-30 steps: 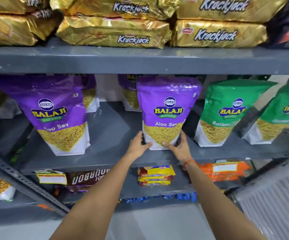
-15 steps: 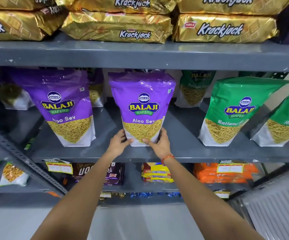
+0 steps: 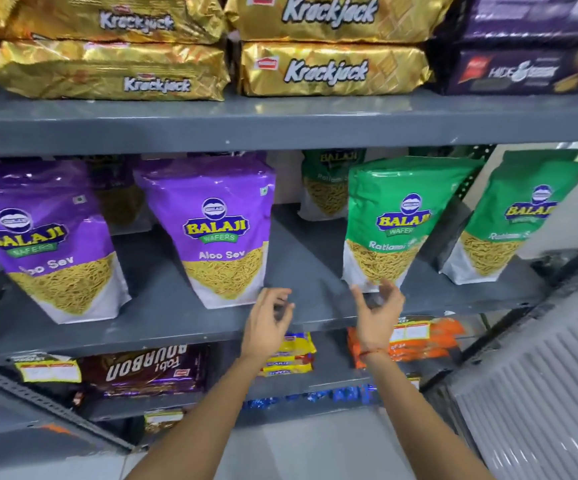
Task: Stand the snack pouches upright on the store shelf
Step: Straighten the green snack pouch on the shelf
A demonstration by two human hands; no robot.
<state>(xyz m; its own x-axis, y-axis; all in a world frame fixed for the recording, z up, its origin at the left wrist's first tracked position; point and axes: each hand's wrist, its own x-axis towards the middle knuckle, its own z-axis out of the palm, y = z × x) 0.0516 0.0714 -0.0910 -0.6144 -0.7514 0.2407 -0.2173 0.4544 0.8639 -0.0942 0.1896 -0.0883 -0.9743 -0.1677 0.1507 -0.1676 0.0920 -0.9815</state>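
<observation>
**shelfwatcher:** Head cam view, so what are the hands doing? Looks like neither one has anything in it.

**aisle9:** yep. Left hand (image 3: 269,322) sits in front of the grey middle shelf (image 3: 163,320), fingers loosely curled and spread, gripping nothing. It's just off the lower right corner of the middle purple Aloo Sev pouch (image 3: 220,233), close, but I can't tell if it touches. Right hand (image 3: 377,317) is the same deal: open, fingers bent, empty, right below the bottom edge of the nearer green Ratlami pouch (image 3: 396,223). There's some motion blur on those fingers.

**shelfwatcher:** And the pouches, upright or flopped?

**aisle9:** That purple one stands on its base near the front edge of the shelf, label facing out. Another purple pouch (image 3: 43,244) stands off to its left. The green one stands too, leaning a bit to the right, with a second green pouch (image 3: 512,216) further right and a few more at the back of the shelf. Gold Krackjack packs (image 3: 332,69) lie stacked on the shelf above.
</observation>
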